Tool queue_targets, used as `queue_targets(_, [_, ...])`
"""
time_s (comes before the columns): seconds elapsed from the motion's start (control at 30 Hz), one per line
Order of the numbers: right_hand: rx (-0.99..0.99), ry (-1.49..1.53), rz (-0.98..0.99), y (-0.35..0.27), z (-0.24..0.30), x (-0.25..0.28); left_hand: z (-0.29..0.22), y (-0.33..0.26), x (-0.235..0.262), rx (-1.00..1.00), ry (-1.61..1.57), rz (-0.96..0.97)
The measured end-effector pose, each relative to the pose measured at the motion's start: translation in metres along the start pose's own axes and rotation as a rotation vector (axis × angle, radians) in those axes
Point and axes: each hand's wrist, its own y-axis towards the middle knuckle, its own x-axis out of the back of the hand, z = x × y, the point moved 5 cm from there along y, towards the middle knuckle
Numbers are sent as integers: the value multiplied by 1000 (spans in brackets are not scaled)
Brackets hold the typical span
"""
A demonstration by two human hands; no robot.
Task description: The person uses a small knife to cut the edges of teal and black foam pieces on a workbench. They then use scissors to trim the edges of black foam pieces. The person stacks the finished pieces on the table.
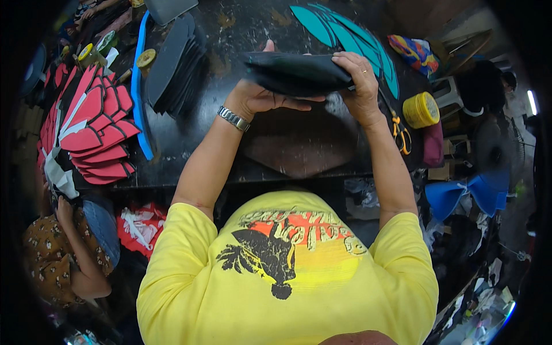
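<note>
Above the dark table I hold a black sole-shaped stack (294,73) between my two hands; its layers are blurred. My left hand (254,96) cradles the stack's left end, with the thumb up behind it and the fingers stretched underneath. My right hand (361,86) is wrapped around the other end, fingers over the top. To the left, a fanned pile of black sole-shaped sheets (172,69) lies on the table. Teal sole-shaped pieces (351,40) are spread at the far right, beyond my right hand.
A blue strip (138,86) separates the black pile from red black-edged pieces (98,123) at left. Orange-handled scissors (401,135) and a yellow tub (421,110) sit on the right of the table (230,155). Another person's arm (86,264) shows at lower left.
</note>
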Motion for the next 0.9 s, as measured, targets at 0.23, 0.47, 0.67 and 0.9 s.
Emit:
queue_targets(0.23, [98,-197,39,-28,11,8,23,-36,-19,-11,632,-429])
queue_targets(0.47, [-162,-215,197,-53,27,-8,40,-35,-24,79,910,-658])
queue_targets(0.67, [-451,-94,69,-74,28,23,-2,-18,-14,-145,884,-677])
queue_targets(0.9, [-651,-130,94,-124,14,69,-79,1,38,60,1373,-688])
